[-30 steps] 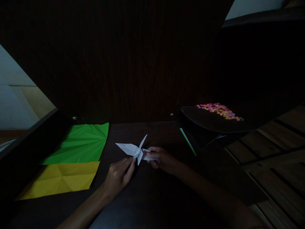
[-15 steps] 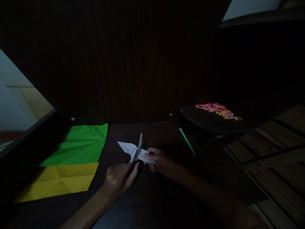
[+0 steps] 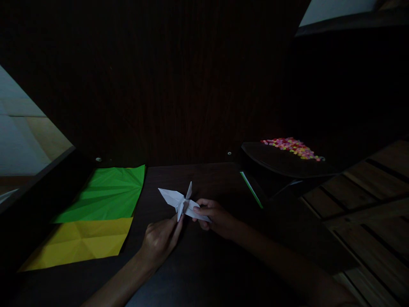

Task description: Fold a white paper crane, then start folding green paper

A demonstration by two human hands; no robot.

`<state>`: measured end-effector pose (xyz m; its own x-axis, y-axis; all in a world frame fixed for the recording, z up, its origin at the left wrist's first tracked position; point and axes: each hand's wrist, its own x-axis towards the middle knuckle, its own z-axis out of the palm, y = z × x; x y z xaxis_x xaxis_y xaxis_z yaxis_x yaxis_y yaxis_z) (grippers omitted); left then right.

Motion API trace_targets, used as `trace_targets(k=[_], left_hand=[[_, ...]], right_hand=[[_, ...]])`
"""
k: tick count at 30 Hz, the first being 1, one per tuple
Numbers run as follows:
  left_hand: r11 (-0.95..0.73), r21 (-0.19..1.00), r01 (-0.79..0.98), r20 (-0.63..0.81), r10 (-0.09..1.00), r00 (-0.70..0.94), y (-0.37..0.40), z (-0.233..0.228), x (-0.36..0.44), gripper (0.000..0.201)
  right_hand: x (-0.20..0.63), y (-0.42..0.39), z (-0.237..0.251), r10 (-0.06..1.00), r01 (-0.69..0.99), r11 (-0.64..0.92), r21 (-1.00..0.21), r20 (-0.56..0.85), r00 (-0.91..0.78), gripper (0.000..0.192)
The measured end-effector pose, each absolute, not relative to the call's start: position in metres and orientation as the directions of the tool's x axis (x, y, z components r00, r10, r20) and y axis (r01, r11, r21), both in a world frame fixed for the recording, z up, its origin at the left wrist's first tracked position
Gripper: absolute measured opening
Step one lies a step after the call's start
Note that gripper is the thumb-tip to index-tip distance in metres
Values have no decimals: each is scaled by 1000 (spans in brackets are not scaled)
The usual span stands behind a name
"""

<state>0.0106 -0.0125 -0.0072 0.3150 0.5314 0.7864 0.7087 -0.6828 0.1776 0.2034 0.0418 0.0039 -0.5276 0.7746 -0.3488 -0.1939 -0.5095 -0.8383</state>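
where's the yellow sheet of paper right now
The yellow sheet lies flat on the dark table, lower left in the head view, beside the green sheet and left of the left hand.

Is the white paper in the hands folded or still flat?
Folded. The white paper has pointed flaps sticking out and up, pinched between the left hand and right hand.

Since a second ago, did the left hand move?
Yes, a little. The left hand has shifted slightly right, away from the yellow paper, with its fingertips still at the white paper bird.
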Motion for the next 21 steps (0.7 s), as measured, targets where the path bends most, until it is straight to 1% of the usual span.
trace_targets(k=[4,7,11,15,18,21], left_hand=[[-694,170,700,795,516,319,-12,-12,10,20],[-708,153,689,798,500,337,-10,-18,8,33],[-719,106,687,804,468,366,-8,-25,6,51],[-733,59,678,796,445,411,-7,-25,4,61],[-725,42,687,789,446,422,-8,-18,4,57],[-721,54,691,792,452,410,-10,-7,5,38]], right_hand=[[204,42,7,770,-191,-517,-834,-356,-529,33],[204,41,7,763,-190,-526,-829,-362,-535,33],[204,42,4,770,-198,-504,-841,-334,-544,33],[205,41,2,768,-188,-488,-853,-316,-557,33],[205,41,3,766,-188,-492,-850,-320,-558,32],[205,42,5,775,-196,-489,-850,-320,-546,32]])
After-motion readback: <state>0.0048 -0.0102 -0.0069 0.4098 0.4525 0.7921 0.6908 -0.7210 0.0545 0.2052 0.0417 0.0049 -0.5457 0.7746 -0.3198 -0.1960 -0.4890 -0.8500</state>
